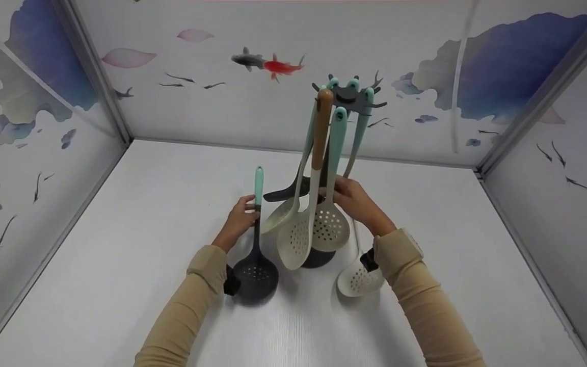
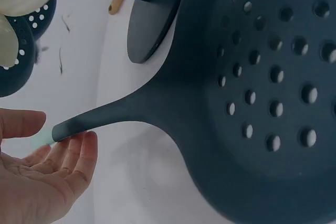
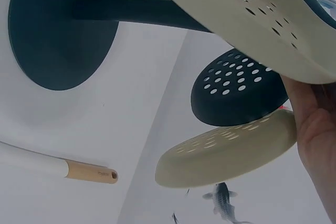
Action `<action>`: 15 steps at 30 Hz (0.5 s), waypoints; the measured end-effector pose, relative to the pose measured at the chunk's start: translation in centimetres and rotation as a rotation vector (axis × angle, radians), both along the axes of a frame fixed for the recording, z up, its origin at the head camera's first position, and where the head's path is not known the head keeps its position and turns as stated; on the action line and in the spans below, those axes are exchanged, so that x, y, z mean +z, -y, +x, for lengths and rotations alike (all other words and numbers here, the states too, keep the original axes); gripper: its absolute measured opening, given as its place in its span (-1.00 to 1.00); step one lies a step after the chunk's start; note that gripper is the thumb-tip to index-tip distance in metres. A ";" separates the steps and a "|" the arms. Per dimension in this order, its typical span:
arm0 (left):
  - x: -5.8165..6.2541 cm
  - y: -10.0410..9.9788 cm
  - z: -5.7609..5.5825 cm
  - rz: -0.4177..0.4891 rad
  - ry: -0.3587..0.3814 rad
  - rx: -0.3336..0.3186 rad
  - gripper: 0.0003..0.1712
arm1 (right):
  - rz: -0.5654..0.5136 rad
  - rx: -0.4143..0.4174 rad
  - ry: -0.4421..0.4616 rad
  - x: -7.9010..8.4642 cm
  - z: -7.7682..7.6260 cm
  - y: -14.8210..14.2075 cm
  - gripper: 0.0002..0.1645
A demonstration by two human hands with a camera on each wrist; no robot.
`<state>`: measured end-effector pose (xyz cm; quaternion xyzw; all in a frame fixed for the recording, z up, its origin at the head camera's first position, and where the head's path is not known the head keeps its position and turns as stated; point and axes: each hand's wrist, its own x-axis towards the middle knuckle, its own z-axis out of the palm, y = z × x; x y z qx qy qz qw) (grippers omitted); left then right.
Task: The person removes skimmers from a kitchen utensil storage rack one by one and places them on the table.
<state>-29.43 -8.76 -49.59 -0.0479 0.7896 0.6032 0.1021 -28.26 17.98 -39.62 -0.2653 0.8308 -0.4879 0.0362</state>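
Note:
A black skimmer point(image 1: 256, 278) with a mint handle lies at the left, its perforated bowl toward me. My left hand point(image 1: 240, 221) is at its handle; in the left wrist view straight fingers point(image 2: 73, 158) touch the handle from below, thumb apart. To the right stands a black utensil rack point(image 1: 352, 99) with a round base point(image 3: 63, 40). Cream utensils hang from it, including a slotted turner point(image 1: 294, 242) with a wooden handle and a skimmer point(image 1: 330, 229) with a mint handle. My right hand point(image 1: 357, 204) reaches among them; its fingertips are hidden, so I cannot tell what they hold.
Another cream skimmer point(image 1: 358, 281) lies near my right wrist; a wooden handle point(image 3: 92, 171) rests on the white table beside the rack base. A cream ladle point(image 1: 279, 218) and a black utensil point(image 1: 286, 193) also hang there. Printed panels point(image 1: 181, 112) enclose the table.

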 end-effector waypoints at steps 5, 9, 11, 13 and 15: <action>-0.7 0.3 -0.1 -0.079 0.061 -0.050 -0.36 | 0.054 -0.041 0.018 1.3 1.0 0.6 -0.68; -0.9 0.8 0.3 -0.087 0.061 -0.130 -0.34 | 0.047 -0.030 0.014 2.9 2.3 1.1 -0.71; -1.1 1.0 0.5 -0.086 0.055 -0.184 -0.32 | 0.041 -0.022 0.003 2.8 2.3 1.1 -0.73; -1.3 1.1 0.7 -0.111 0.045 -0.234 -0.32 | 0.032 -0.016 -0.001 2.8 2.2 1.1 -0.73; -1.2 1.1 1.0 -0.164 0.029 -0.289 -0.32 | 0.034 -0.016 -0.011 2.9 2.2 1.0 -0.74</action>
